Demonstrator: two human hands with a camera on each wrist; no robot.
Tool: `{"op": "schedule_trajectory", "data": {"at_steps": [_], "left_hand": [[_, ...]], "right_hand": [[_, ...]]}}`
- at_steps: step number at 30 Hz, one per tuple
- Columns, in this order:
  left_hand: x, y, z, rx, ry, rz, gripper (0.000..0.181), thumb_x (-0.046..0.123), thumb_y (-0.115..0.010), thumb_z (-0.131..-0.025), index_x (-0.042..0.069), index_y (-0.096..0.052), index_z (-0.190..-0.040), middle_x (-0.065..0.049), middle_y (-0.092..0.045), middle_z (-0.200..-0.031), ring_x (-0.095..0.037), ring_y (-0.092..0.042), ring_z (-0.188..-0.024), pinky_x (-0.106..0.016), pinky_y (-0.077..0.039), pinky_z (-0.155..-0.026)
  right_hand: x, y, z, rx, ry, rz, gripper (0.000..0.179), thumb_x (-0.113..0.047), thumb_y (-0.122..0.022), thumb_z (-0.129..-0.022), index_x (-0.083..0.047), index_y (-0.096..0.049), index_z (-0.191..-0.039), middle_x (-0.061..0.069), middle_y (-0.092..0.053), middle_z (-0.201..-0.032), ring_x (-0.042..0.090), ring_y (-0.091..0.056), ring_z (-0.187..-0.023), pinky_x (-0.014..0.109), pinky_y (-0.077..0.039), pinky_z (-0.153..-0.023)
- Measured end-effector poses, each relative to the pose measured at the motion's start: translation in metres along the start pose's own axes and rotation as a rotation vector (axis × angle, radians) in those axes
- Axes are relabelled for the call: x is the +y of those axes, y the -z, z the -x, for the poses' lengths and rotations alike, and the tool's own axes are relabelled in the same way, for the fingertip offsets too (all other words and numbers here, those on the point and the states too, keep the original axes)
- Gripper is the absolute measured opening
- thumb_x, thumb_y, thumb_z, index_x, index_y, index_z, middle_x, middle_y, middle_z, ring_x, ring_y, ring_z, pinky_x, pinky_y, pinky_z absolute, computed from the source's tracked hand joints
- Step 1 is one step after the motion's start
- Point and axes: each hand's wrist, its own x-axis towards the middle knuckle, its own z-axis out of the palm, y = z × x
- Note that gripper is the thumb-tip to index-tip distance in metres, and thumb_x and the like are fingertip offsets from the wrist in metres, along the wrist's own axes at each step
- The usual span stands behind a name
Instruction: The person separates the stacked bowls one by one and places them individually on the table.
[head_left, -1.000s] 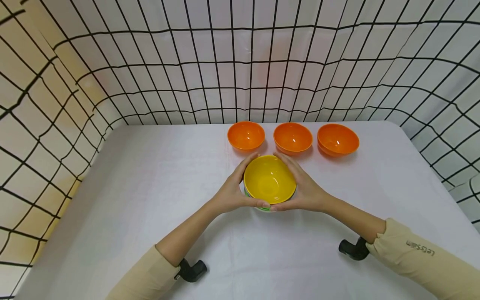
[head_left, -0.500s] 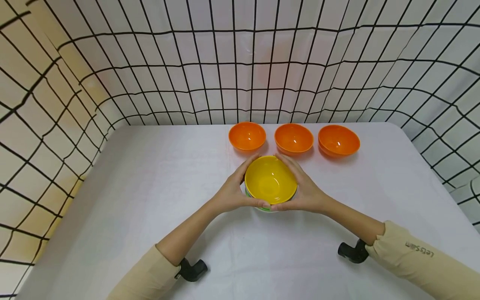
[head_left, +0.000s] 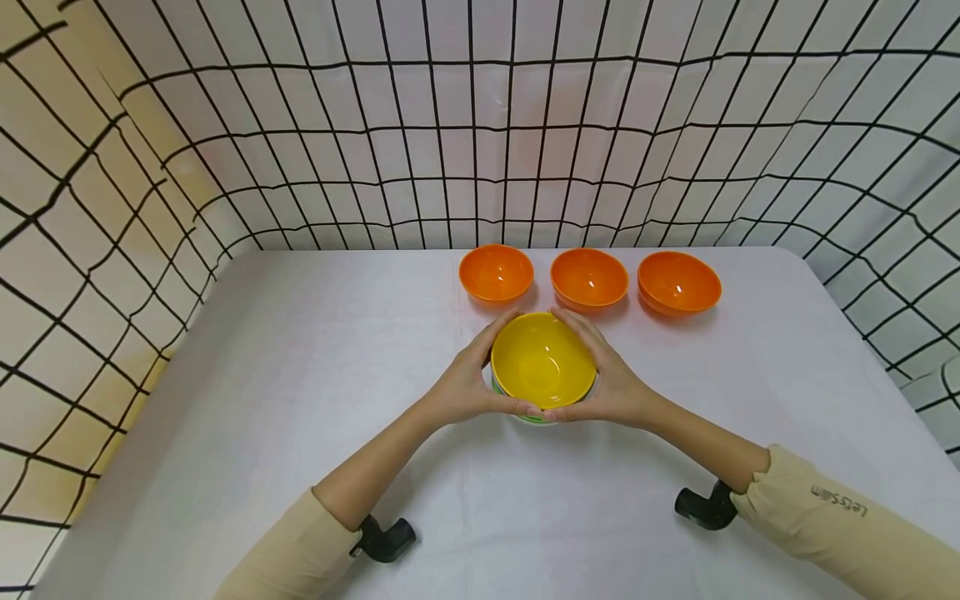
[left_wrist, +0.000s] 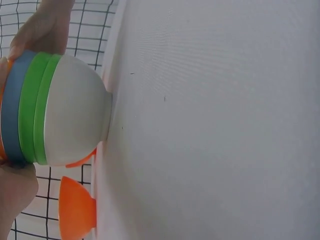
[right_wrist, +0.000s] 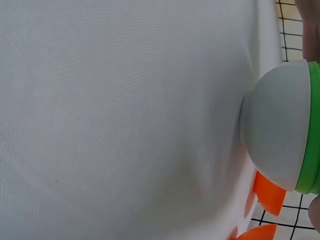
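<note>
A yellow bowl (head_left: 543, 361) tops a nested stack of bowls between my two hands. Below it in the left wrist view come a blue band (left_wrist: 14, 107), green bands (left_wrist: 36, 107) and a white bowl (left_wrist: 75, 112), whose foot is down at the table surface. My left hand (head_left: 470, 387) grips the stack from the left, my right hand (head_left: 613, 385) from the right. Both thumbs meet at the near side, while the other fingers curve round toward the back. From the right wrist, the white bowl (right_wrist: 277, 125) and a green edge show.
Three orange bowls stand in a row behind the stack: a left one (head_left: 497, 273), a middle one (head_left: 589, 278) and a right one (head_left: 679, 283). A white cloth covers the table (head_left: 300, 358). Black wire mesh (head_left: 472, 129) rises along the back and sides.
</note>
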Motion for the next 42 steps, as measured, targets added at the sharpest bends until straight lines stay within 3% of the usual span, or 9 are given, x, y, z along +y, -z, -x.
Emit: {"op": "schedule_trajectory", "data": {"at_steps": [19,42], "left_hand": [[-0.0021,0.001,-0.0012,-0.019,0.025,0.005,0.108,0.007,-0.084,-0.063,0.01,-0.017,-0.148,-0.007,-0.028,-0.149,-0.021,-0.033,-0.134,-0.037,-0.029,-0.109],[-0.0008,0.0032,-0.0014,-0.032,-0.009,-0.015,0.111,0.007,-0.085,-0.062,0.009,-0.015,-0.148,-0.009,-0.028,-0.148,-0.024,-0.036,-0.131,-0.038,-0.032,-0.108]], "right_hand": [[0.0022,-0.0014,0.0007,0.001,-0.001,-0.033,0.11,-0.02,-0.086,-0.061,-0.019,-0.019,-0.148,0.005,-0.019,-0.151,0.029,-0.028,-0.13,0.055,-0.035,-0.101],[0.0012,-0.0014,0.0,0.007,-0.019,-0.057,0.111,-0.019,-0.086,-0.06,-0.021,-0.018,-0.148,0.001,-0.018,-0.151,0.026,-0.027,-0.131,0.052,-0.036,-0.101]]}}
